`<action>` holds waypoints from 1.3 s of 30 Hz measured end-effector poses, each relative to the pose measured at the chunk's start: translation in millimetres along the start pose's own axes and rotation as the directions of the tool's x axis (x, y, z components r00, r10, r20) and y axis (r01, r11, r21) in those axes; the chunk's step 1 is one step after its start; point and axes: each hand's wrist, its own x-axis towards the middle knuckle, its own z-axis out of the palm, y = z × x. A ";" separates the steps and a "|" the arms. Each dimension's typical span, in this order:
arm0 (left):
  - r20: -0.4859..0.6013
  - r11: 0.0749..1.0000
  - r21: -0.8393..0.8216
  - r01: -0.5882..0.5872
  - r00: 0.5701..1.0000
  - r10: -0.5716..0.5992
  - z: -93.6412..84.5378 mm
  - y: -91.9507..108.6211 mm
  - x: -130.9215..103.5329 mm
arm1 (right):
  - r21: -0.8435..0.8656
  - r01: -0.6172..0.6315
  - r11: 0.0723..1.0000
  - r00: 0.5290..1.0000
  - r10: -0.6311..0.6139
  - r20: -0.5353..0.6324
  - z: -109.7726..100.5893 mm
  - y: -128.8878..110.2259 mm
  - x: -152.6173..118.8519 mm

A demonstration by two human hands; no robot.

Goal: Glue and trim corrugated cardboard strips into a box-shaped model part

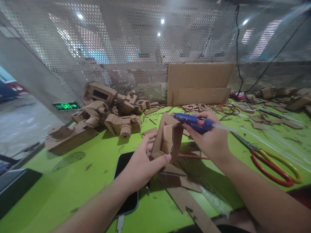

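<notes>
My left hand point(145, 161) is closed round the lower left of a folded cardboard piece point(167, 139), its thumb on the near edge. The piece is tilted and has an open hollow facing me. In my right hand point(213, 139) is a blue glue gun point(194, 122) with an orange switch, and a clear glue stick point(224, 127) juts from its back. The gun's nozzle points left, by the upper edge of the cardboard; whether it touches cannot be made out. Below my hands lie flat cardboard strips point(182, 194) and a black phone point(127, 202) with a white cable.
Cardboard models point(97, 113) are heaped at the back left. Red-and-yellow-handled scissors point(272, 165) and clear glue sticks point(286, 149) lie at the right. A cardboard sheet point(201, 79) leans on the perforated screen point(136, 42). Scraps litter the green table point(97, 181); a dark box-like object point(19, 187) sits at left.
</notes>
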 end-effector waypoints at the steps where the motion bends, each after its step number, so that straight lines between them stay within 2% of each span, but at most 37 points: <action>1: -0.007 1.000 0.002 -0.002 1.000 0.002 0.4 -0.1 0.0 | 0.025 -0.017 1.000 1.000 0.017 0.017 0.3 -1.4 -0.4; 6: -0.054 1.000 -0.013 -0.015 0.998 0.014 1.4 0.2 0.1 | 0.037 -0.008 0.999 1.000 0.007 0.027 1.3 -0.8 1.6; 11: -0.103 0.999 -0.042 0.009 0.995 -0.013 -4.6 0.8 4.2 | 0.213 -0.093 0.973 0.994 0.079 0.076 5.2 8.5 7.4; 13: -0.106 0.998 -0.059 0.008 0.994 -0.015 -9.5 -0.2 8.4 | 0.229 -0.113 0.967 0.993 0.102 0.061 4.8 14.8 13.6; 15: -0.135 0.998 -0.067 -0.013 0.991 0.004 -15.0 -0.8 13.4 | 0.173 -0.084 0.981 0.995 0.092 -0.040 1.1 25.0 23.3; 16: -0.154 0.998 -0.063 -0.031 0.988 0.021 -17.7 -0.8 15.8 | 0.095 -0.040 0.995 0.990 0.052 -0.130 -2.0 31.9 29.0; 18: -0.197 0.997 -0.050 -0.060 0.979 0.049 -22.7 0.0 20.2 | -0.115 0.023 0.993 0.947 -0.058 -0.317 -8.9 48.3 40.7; 19: -0.216 0.995 -0.058 -0.081 0.974 0.067 -25.0 0.7 22.1 | -0.194 0.006 0.981 0.943 -0.070 -0.325 -12.0 57.1 45.7; 21: -0.249 0.988 -0.090 -0.123 0.964 0.097 -28.7 2.6 25.0 | -0.322 -0.085 0.943 0.976 0.014 -0.217 -15.1 74.1 52.5; 22: -0.257 0.984 -0.107 -0.143 0.960 0.112 -30.3 3.6 26.1 | -0.396 -0.110 0.912 0.992 0.078 -0.095 -14.9 81.4 53.9; 23: -0.259 0.979 -0.123 -0.160 0.958 0.124 -31.5 4.6 26.9 | -0.472 -0.114 0.874 0.988 0.148 0.036 -13.5 87.7 54.1; 24: -0.254 0.975 -0.139 -0.174 0.958 0.135 -32.5 5.6 27.5 | -0.501 -0.111 0.858 0.975 0.191 0.111 -11.3 92.9 53.2; 27: -0.216 0.956 -0.192 -0.223 0.960 0.181 -34.2 8.4 27.6 | -0.555 -0.105 0.825 0.929 0.280 0.241 -3.6 103.0 46.8; 31: -0.140 0.932 -0.245 -0.267 0.961 0.239 -34.5 10.6 25.4 | -0.624 -0.122 0.772 0.880 0.374 0.292 -0.4 111.8 39.8; 34: -0.118 0.928 -0.259 -0.269 0.962 0.246 -34.1 10.4 23.9 | -0.655 -0.135 0.743 0.873 0.402 0.276 -2.8 114.2 39.2; 37: -0.135 0.936 -0.235 -0.261 0.963 0.235 -33.9 9.0 24.3 | -0.629 -0.102 0.771 0.904 0.335 0.264 -7.0 100.1 41.7; 39: -0.158 0.945 -0.207 -0.254 0.962 0.224 -33.5 7.1 25.4 | -0.573 -0.030 0.819 0.950 0.202 0.239 -9.7 76.7 44.2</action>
